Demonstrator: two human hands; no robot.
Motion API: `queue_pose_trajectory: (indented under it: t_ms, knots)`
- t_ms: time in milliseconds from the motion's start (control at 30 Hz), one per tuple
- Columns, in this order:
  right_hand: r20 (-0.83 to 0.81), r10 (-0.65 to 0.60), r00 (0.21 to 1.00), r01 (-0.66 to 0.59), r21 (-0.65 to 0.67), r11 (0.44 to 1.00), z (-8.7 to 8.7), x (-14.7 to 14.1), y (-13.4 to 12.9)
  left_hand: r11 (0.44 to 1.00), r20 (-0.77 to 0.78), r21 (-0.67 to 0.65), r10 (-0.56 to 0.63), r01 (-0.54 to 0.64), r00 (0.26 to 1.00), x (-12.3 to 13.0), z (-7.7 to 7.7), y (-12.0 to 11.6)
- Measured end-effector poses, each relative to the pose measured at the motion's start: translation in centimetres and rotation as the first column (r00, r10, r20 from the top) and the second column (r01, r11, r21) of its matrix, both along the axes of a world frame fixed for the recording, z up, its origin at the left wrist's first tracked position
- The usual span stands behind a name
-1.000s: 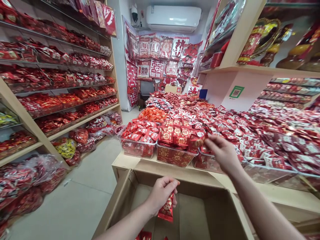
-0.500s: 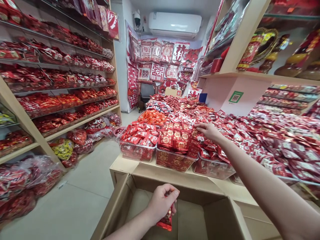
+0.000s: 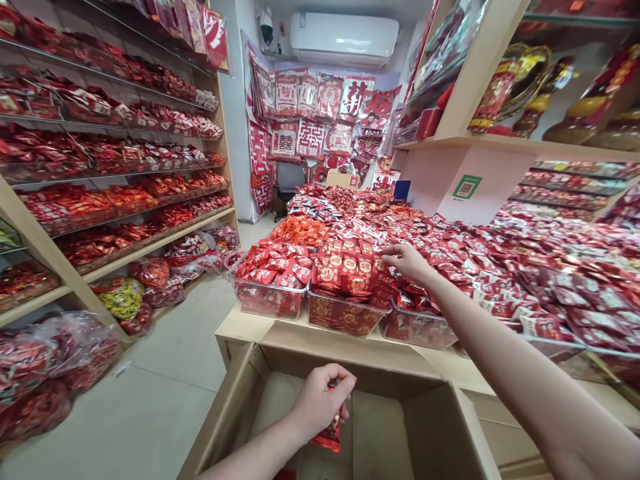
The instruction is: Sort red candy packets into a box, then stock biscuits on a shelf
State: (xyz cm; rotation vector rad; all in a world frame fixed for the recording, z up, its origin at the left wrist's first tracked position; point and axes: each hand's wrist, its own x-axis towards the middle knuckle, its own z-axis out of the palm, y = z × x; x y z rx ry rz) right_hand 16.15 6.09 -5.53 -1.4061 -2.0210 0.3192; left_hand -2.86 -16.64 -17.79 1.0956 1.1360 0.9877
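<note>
My left hand (image 3: 325, 393) is closed around a red packet (image 3: 329, 433), whose shiny lower end hangs below the fingers. It is held over an open cardboard box (image 3: 430, 427). My right hand (image 3: 407, 262) reaches out over the packets, between the middle bin and the one right of it. Its fingers point left, slightly bent, and no packet shows in them. Closest to it are red packets with gold print (image 3: 357, 273), standing in the middle clear bin (image 3: 345, 317). A bit of red (image 3: 285, 475) shows at the bottom edge of the box.
Left of the middle bin stands a clear bin of red packets (image 3: 270, 300); another clear bin (image 3: 420, 327) is to its right. Many more packets cover the counter (image 3: 235, 330) behind. Loaded shelves (image 3: 115, 173) line the left wall, with plastic bags (image 3: 55, 360) on the floor.
The view has shifted slightly. Both hands keep nearly the same pose, the left still holding its packet. A bit of red now shows at the bottom edge of the box.
</note>
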Motion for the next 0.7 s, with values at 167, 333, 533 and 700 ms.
queue_pose_trajectory:
  t_ms: [167, 333, 533, 700]
  knots:
    - [0.034, -0.043, 0.998, 0.042, 0.036, 0.998, 0.4, -0.4, -1.3, 1.000, -0.011, 0.011, -0.010, 0.010, 1.000, -0.2, -0.1, 0.1]
    - [0.037, -0.051, 0.998, 0.047, 0.104, 0.994, 0.2, -0.4, -1.4, 0.999, 0.026, -0.013, 0.036, -0.036, 0.999, -0.5, 0.0, 0.4]
    - [-0.079, -0.044, 0.996, 0.064, 0.268, 0.961, 1.5, -1.8, -6.7, 0.992, 0.234, -0.077, 0.113, -0.098, 0.966, -1.1, 1.1, 0.3]
    - [-0.293, 0.254, 0.922, -0.319, -0.202, 0.926, -3.4, -5.5, -18.7, 0.968, 0.542, -0.023, 0.221, -0.249, 0.811, -1.5, 3.6, -0.1]
